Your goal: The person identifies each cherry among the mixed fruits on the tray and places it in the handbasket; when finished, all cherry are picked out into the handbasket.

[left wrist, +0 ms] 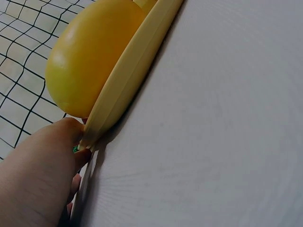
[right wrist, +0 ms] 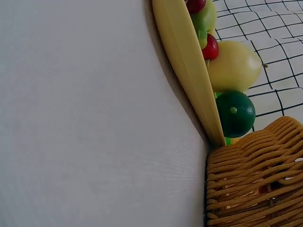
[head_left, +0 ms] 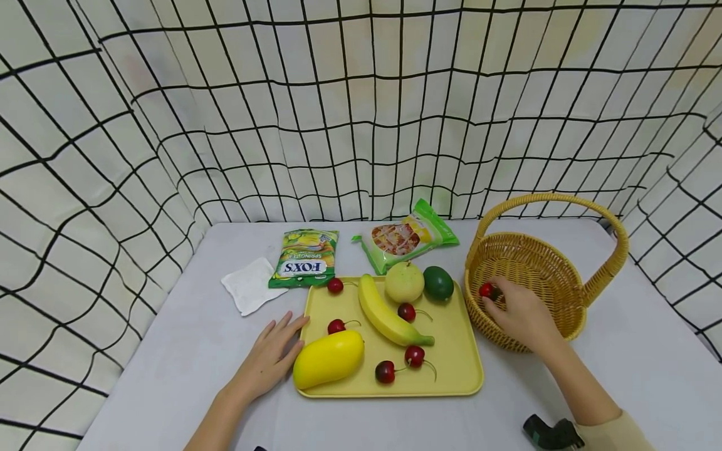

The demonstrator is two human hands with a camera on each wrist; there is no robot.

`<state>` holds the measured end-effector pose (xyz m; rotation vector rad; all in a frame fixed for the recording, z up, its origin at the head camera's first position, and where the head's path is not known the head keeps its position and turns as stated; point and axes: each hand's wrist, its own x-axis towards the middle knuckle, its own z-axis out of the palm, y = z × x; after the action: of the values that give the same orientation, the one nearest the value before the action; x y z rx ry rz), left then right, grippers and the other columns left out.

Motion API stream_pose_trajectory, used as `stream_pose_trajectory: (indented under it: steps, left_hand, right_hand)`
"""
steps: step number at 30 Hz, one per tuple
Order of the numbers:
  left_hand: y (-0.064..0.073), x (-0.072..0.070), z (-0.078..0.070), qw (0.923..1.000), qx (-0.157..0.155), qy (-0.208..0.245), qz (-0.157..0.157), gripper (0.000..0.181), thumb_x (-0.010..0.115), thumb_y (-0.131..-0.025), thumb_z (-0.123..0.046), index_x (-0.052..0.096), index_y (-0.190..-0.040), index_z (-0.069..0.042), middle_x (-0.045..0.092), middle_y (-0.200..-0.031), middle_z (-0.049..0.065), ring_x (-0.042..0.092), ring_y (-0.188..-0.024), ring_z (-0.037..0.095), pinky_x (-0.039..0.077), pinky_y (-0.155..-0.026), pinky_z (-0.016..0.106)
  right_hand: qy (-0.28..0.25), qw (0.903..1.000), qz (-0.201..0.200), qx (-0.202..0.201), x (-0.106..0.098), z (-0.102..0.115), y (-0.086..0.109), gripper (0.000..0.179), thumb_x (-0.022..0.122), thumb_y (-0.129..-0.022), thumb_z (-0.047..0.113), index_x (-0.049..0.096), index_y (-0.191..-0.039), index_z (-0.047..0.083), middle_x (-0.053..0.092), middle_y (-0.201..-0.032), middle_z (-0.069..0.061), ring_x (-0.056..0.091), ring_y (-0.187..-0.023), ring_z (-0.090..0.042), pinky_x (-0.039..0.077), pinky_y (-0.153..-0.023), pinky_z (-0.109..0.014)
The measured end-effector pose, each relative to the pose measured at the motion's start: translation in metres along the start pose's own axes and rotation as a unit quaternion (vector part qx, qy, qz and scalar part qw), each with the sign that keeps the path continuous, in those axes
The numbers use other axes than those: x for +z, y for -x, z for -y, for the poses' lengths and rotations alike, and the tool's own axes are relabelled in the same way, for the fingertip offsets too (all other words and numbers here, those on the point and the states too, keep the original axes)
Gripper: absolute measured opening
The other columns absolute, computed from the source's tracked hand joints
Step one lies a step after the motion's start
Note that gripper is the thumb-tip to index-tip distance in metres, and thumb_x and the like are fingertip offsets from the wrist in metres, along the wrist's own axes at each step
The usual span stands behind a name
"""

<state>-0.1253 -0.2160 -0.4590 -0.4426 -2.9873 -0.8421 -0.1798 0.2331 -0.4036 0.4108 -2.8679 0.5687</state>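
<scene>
Inside the wicker basket [head_left: 527, 247], my right hand [head_left: 521, 316] pinches a red cherry [head_left: 486, 290]. The right wrist view shows the basket's outer weave [right wrist: 255, 170], which hides that hand. My left hand [head_left: 271, 357] lies at the left edge of the yellow tray [head_left: 451, 376], fingers extended and touching the rim, thumb beside a yellow mango [head_left: 329, 360]. The left wrist view shows the thumb [left wrist: 66, 130] against the tray's rim, close under the mango. Also on the tray are a banana [head_left: 389, 316], a pale round fruit [head_left: 404, 282], a dark green fruit [head_left: 438, 284] and several cherries [head_left: 385, 372].
Behind the tray lie a green Fox's candy bag [head_left: 305, 258] and a green-and-white snack packet [head_left: 403, 238]. A white cloth [head_left: 254, 288] is at the left. Black-lined netting [head_left: 361, 113] encloses the white table. A tall handle [head_left: 553, 199] arches over the basket.
</scene>
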Motion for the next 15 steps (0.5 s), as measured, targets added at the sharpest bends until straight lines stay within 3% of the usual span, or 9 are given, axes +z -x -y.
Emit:
stream_pose_trajectory:
  steps: [10,15]
  left_hand:
    - [0.000,0.000,0.001,1.0000,0.000,-0.004,0.001,0.046,0.049,-0.094,-0.035,0.043,-0.137,-0.018,0.042,-0.140,0.005,0.024,-0.135,0.027,0.010,-0.108,0.052]
    - [0.000,0.000,0.001,1.0000,0.006,-0.003,-0.003,0.046,0.049,-0.094,-0.033,0.044,-0.136,-0.017,0.043,-0.140,0.004,0.025,-0.135,0.027,0.011,-0.108,0.052]
  right_hand:
    - [-0.008,0.9979,0.052,0.038,0.004,-0.004,-0.010,0.034,0.058,-0.087,0.020,0.052,-0.113,-0.002,0.050,-0.057,-0.001,0.042,-0.046,-0.013,0.034,-0.037,-0.026]
    - [0.000,0.9959,0.073,0.052,0.004,-0.005,-0.015,0.037,0.057,-0.088,0.023,0.053,-0.114,-0.002,0.057,-0.066,-0.006,0.050,-0.053,-0.016,0.039,-0.040,-0.028]
